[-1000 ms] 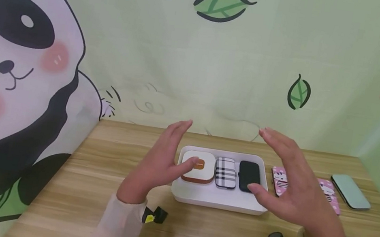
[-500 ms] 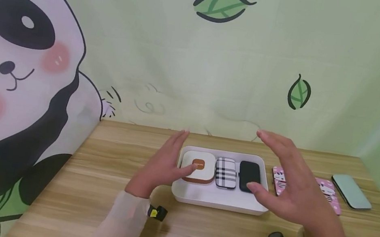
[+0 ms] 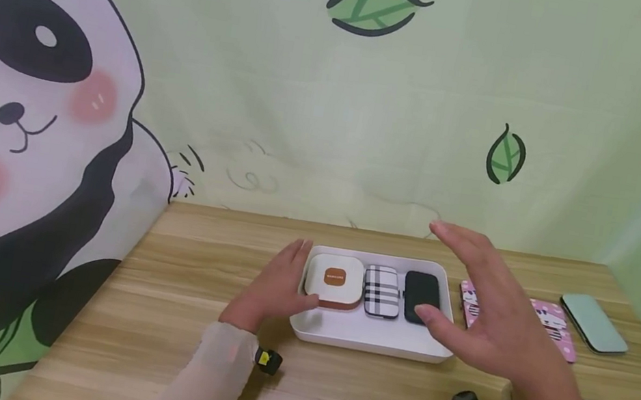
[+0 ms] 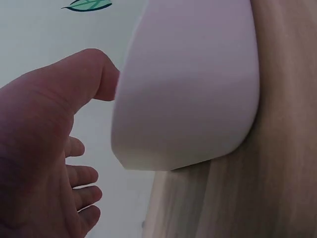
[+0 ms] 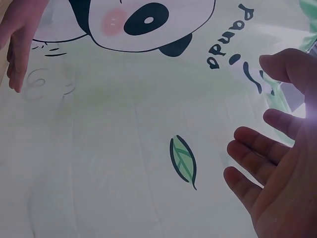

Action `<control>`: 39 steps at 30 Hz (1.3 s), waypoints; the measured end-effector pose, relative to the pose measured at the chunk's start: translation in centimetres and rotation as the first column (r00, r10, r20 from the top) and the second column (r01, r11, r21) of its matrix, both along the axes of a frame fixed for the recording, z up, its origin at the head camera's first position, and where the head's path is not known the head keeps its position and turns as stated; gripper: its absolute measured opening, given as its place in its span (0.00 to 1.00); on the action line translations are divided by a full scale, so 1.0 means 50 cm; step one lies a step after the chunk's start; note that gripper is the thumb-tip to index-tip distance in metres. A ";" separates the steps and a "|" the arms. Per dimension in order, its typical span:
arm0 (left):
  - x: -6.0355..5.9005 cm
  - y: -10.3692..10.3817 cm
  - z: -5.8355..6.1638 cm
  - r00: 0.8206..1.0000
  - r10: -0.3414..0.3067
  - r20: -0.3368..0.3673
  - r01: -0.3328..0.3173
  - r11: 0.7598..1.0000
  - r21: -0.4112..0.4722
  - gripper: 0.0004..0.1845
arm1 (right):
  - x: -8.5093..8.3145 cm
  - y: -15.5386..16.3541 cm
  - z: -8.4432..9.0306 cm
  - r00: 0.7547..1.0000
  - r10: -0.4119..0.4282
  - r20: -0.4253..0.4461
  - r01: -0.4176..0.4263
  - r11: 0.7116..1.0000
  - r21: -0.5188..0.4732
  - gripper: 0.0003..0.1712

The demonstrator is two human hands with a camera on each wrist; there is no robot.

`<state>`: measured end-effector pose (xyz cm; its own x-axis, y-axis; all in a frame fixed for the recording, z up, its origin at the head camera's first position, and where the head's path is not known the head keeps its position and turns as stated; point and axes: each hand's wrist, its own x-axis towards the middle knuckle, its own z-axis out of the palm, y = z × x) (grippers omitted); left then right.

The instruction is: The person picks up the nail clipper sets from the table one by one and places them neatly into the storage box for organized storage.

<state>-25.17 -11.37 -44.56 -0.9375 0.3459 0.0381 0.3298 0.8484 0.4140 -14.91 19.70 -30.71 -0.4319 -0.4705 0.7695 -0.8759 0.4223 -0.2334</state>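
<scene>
Left hand (image 3: 276, 287) flat against the left end wall of the white tray (image 3: 365, 337), fingers straight and together, thumb at the front corner. Tray lying flat, long axis left to right. Right hand (image 3: 491, 322) spread, hovering above the tray's right end, not touching. Bare wooden table (image 3: 154, 313) left of and in front of the left hand; pink patterned cases (image 3: 551, 321) just beyond the right hand. Panda-print backdrop (image 3: 64, 85) behind.

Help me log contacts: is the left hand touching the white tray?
Touching. The left wrist view shows the left hand's thumb tip pressed against the white tray's outer wall; the head view agrees.
</scene>
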 end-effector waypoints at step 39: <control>-0.001 0.007 -0.042 0.963 0.026 0.268 -0.037 0.999 0.034 0.57 | -0.019 -0.008 -0.017 1.000 -0.018 0.011 0.017 0.997 0.075 0.44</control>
